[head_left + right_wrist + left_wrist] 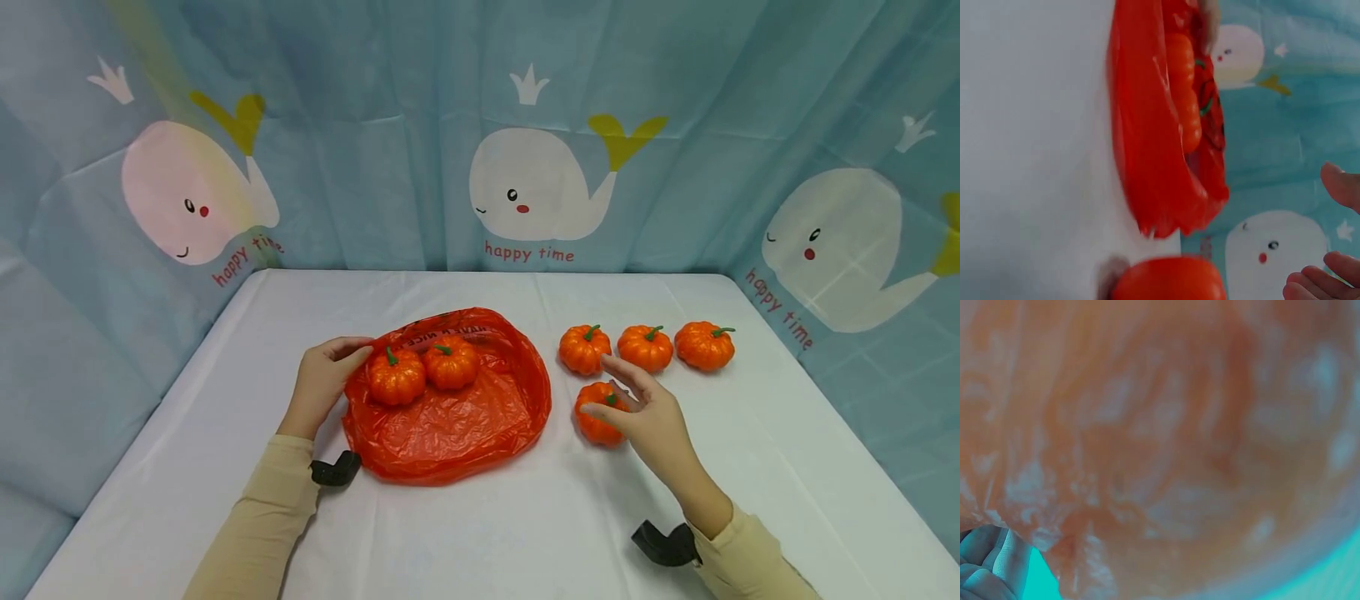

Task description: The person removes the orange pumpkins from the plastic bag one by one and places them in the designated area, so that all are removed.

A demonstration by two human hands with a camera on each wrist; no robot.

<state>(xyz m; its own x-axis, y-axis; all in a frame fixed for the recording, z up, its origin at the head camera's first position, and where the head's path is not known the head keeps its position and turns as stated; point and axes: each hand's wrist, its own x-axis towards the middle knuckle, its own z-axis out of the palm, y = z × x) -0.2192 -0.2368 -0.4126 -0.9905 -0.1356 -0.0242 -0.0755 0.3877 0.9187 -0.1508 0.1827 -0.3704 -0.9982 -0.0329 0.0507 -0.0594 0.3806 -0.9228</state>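
An opened red plastic bag [480, 425] lies on the table, with two small orange pumpkins inside, a left one [397, 379] and a right one [452, 364]. My left hand [318, 383] holds the bag's left rim between thumb and fingers; the left wrist view is mostly filled by the blurred bag [1147, 437]. Over a single pumpkin [592, 421] right of the bag hovers my right hand [652, 421], thumb and fingers spread apart. The right wrist view shows those fingers [1319, 284] holding nothing, above the pumpkin [1169, 281].
Three more pumpkins stand in a row behind the right hand: a left one [581, 348], a middle one [643, 348] and a right one [705, 345]. A white cloth covers the table [465, 542]. Blue curtains [420, 167] with whale prints hang around its back and sides.
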